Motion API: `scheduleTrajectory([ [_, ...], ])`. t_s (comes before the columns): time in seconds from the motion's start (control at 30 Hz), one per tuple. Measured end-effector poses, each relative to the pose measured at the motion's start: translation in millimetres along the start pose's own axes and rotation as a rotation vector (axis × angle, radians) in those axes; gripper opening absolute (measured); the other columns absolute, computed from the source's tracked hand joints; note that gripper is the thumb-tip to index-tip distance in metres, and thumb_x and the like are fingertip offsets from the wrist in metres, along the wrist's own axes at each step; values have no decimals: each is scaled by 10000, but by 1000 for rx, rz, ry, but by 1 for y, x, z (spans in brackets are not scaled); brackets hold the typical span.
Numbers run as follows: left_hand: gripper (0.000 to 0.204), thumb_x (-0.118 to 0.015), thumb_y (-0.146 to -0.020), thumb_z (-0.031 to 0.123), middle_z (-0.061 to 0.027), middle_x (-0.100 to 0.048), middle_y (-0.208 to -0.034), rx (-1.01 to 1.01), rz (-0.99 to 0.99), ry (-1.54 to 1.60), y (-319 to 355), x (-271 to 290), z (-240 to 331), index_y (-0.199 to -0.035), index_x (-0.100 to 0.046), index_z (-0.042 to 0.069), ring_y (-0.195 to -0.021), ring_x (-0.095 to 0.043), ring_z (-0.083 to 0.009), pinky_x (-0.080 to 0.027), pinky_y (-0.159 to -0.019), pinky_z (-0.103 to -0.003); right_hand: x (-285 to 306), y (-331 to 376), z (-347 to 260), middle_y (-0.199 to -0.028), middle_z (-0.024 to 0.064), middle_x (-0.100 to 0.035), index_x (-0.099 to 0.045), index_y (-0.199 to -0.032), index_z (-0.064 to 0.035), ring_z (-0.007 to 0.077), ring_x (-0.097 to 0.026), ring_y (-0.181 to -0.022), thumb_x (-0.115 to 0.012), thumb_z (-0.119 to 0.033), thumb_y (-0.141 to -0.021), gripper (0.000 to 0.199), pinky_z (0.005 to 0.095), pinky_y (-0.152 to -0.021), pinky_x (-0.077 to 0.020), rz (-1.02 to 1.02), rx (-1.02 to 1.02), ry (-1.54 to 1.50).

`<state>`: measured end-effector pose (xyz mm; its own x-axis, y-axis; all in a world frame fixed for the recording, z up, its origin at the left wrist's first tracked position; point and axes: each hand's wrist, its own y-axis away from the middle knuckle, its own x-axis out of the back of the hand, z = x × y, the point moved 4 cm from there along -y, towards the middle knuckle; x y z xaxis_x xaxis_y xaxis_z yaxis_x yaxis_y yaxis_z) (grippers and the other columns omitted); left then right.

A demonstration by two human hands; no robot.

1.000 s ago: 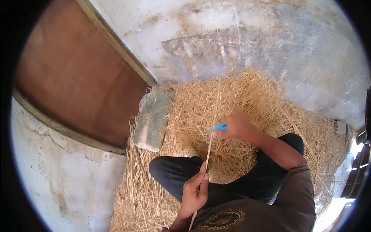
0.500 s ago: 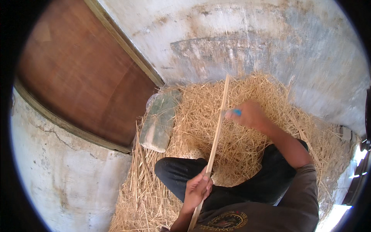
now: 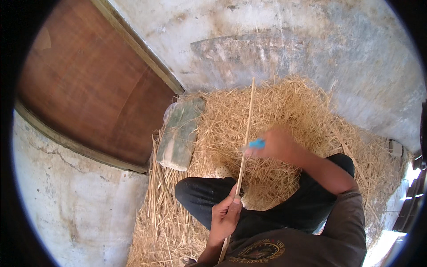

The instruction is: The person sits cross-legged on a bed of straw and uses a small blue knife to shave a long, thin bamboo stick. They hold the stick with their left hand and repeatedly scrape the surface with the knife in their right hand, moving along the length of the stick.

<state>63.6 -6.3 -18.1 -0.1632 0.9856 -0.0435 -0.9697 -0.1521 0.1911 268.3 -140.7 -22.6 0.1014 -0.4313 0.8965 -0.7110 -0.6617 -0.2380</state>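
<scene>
A long, thin pale strip of bamboo or wood (image 3: pixel 249 113) slants up from my lap toward the wall. Its lower part is gripped by my left hand (image 3: pixel 225 218), thumb pressed along it, and the lowest end passes beside my shirt. My right hand (image 3: pixel 276 144), smeared by motion, is closed around a small blue-handled knife (image 3: pixel 256 143). The knife's blurred greyish end meets the strip around its middle; exact contact is hard to make out.
Straw-like shavings (image 3: pixel 284 102) cover the floor around my crossed legs (image 3: pixel 200 196). A greenish-grey stone slab (image 3: pixel 180 135) lies to the left, near a brown door panel (image 3: pixel 98 84) in a wooden frame. A stained plaster wall (image 3: pixel 267 49) stands ahead.
My right hand and the knife have come down along the strip, nearer my left hand. The strip shows a narrower side now, and its top has shifted slightly left.
</scene>
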Motion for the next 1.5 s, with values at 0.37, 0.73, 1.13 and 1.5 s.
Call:
scheduleTrajectory([
  [0.37, 420, -442, -993, 180, 16, -432, -686, 133, -33, 105, 10, -1, -2, -1397, -399, 74, -477, -372, -29, -286, -404, -161, 3, -29, 48, -433, 46, -485, -605, -528, -98, 207, -531, -423, -395, -891, -667, 831, 359, -412, -403, 96, -127, 36],
  [0.73, 403, -432, -1000, 156, 21, -443, -701, 174, -90, 77, 20, -5, -11, -1398, -408, 102, -494, -346, -19, -311, -436, -162, 44, -61, 143, -455, -12, -446, -549, -536, -104, 144, -450, -409, -446, -785, -770, 727, 350, -396, -363, 157, -467, 170],
  [1.13, 391, -416, -1003, 183, -17, -488, -677, 152, -77, 250, -4, 6, -10, -1382, -425, 88, -448, -383, -45, -301, -402, -166, 16, -4, 31, -486, 85, -515, -612, -571, -65, 227, -537, -466, -496, -813, -693, 767, 378, -468, -420, -39, -199, -67],
  [1.5, 387, -425, -1002, 180, -1, -493, -688, 121, -41, 119, -5, 3, 3, -1378, -432, 89, -456, -380, -31, -311, -408, -167, -10, -17, 19, -467, 88, -524, -599, -542, -77, 276, -545, -435, -453, -863, -659, 807, 397, -431, -394, 9, -69, 10],
])
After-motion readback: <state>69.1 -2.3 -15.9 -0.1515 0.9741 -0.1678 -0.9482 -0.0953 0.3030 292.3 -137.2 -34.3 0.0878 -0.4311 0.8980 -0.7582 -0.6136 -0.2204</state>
